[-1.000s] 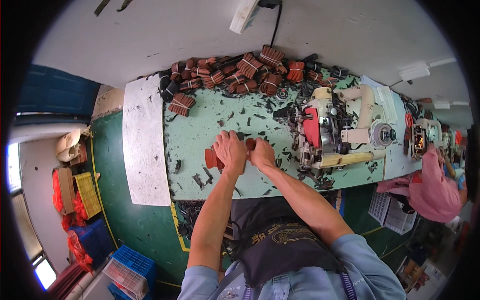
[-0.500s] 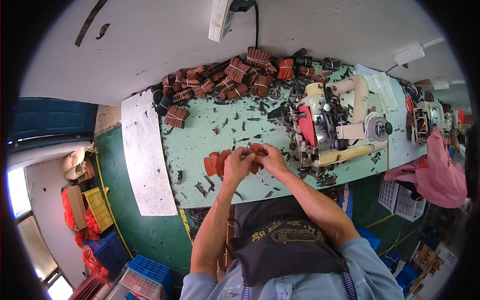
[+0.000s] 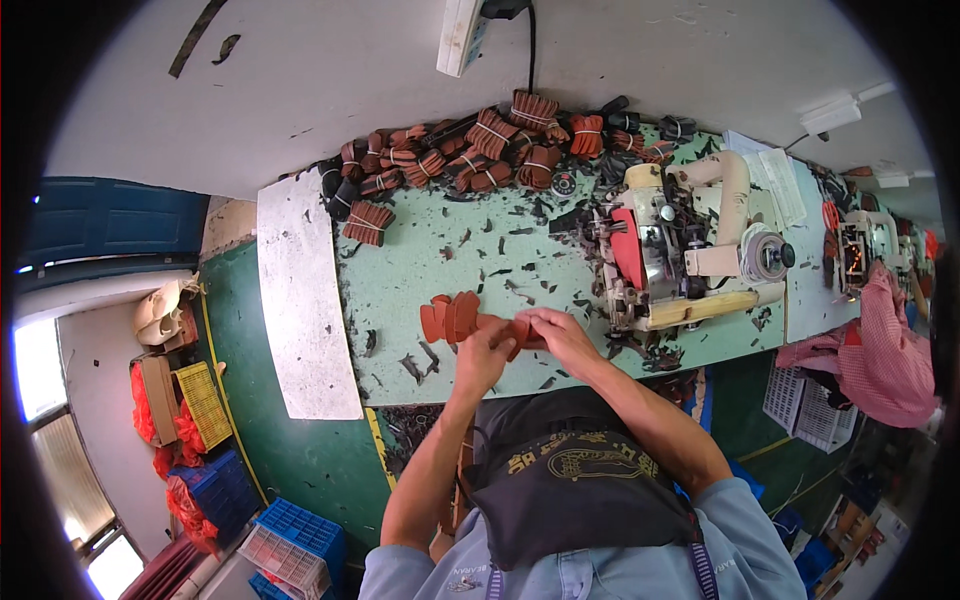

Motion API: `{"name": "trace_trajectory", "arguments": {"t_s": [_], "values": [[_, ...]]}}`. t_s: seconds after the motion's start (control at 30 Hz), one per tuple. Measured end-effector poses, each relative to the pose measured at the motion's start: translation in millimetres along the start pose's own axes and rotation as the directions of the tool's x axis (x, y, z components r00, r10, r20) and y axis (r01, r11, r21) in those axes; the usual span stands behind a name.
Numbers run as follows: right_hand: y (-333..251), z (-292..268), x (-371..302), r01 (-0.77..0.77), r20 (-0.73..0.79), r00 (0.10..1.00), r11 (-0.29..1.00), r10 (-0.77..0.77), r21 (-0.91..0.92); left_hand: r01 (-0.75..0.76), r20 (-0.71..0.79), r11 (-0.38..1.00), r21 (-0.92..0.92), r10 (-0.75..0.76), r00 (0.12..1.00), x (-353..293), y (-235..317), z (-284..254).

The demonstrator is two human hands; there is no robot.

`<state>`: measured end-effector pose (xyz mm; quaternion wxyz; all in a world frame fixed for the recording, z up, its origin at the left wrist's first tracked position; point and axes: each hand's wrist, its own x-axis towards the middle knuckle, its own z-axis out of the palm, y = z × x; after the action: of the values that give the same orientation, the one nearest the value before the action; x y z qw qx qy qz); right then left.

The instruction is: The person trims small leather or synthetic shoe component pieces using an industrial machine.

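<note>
Over the pale green table top (image 3: 430,235), close to its front edge, both my hands are closed on a fanned row of small red-brown leather pieces (image 3: 452,316). My left hand (image 3: 482,358) pinches the row near its middle, and several overlapping pieces stick out to its left. At the right end, my right hand (image 3: 563,340) grips pieces between thumb and fingers; its palm and some fingertips are hidden.
Tied bundles of brown leather pieces (image 3: 490,135) line the back by the wall. A cream bench machine (image 3: 655,250) stands to the right. Dark scraps (image 3: 412,368) litter the table. A white sheet (image 3: 300,300) covers its left end. Far right, a person's pink checked sleeve (image 3: 875,350) shows.
My hands have come a little nearer the table's front edge and slightly apart. More of the leather row shows between them and left of my left hand. The whole view has shifted slightly.
</note>
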<state>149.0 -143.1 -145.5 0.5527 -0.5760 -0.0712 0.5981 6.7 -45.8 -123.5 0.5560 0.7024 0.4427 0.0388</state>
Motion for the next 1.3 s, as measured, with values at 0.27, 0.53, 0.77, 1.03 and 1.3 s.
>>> {"name": "trace_trajectory", "arguments": {"t_s": [0.27, 0.53, 0.77, 1.03, 1.3], "values": [[-7, -14, -72, 0.053, 0.281, 0.946, 0.779, 0.161, -0.624, 0.033, 0.232, 0.993, 0.117, -0.060, 0.971, -46, -21, -14], [-32, 15, -66, 0.255, 0.334, 0.853, 0.239, 0.402, -0.937, 0.152, -0.400, 0.824, 0.546, 0.097, 0.911, 6, -20, -31], [-12, 8, -74, 0.194, 0.292, 0.909, 0.318, 0.297, -0.928, 0.190, -0.446, 0.834, 0.518, 0.074, 0.892, 14, -22, -21], [-12, 8, -79, 0.171, 0.267, 0.934, 0.357, 0.238, -0.918, -0.002, -0.315, 0.819, 0.573, 0.223, 0.923, 23, -37, -25], [-28, 20, -64, -0.266, 0.070, 0.964, 0.942, 0.257, 0.206, 0.265, 0.004, 0.742, -0.616, -0.333, 0.943, -1, -4, -46]]}}
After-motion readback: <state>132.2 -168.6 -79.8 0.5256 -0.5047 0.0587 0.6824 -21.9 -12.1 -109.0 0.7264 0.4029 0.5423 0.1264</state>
